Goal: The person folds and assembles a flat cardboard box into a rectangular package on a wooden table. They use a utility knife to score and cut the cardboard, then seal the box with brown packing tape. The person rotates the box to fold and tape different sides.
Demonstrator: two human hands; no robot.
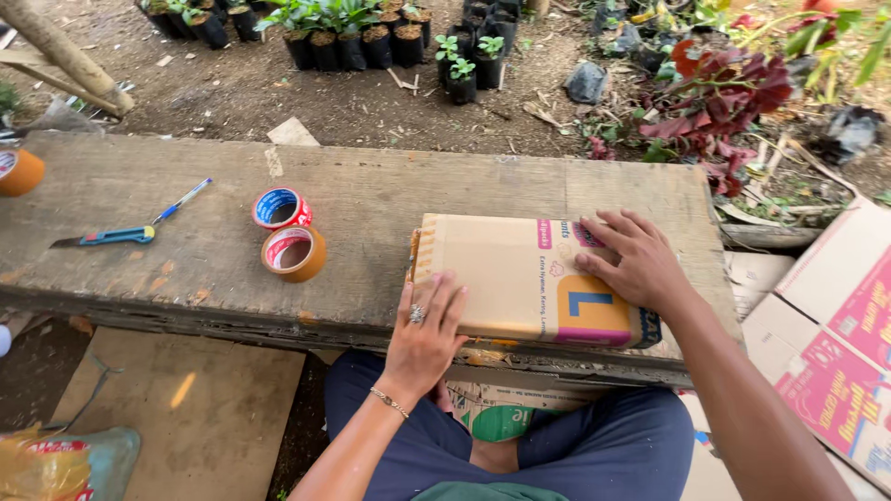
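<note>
My left hand [425, 336] and right hand [635, 262] press flat, open, on the box [520, 278]; two tape rolls [293, 252] and a cutter [104, 237] lie leftward on the worktop [371, 199].

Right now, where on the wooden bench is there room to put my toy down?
Bare wood lies between the tape rolls and the cardboard box, and behind the box toward the bench's far edge. The near right is crowded: the left hand and right hand press the box.

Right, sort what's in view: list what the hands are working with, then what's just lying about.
In hand:
- cardboard box, flat on the wooden bench
- left hand pressing its near edge
- right hand pressing its top

Lying about:
- two tape rolls
- utility knife
- pen
- potted seedlings
- flattened cartons
</note>
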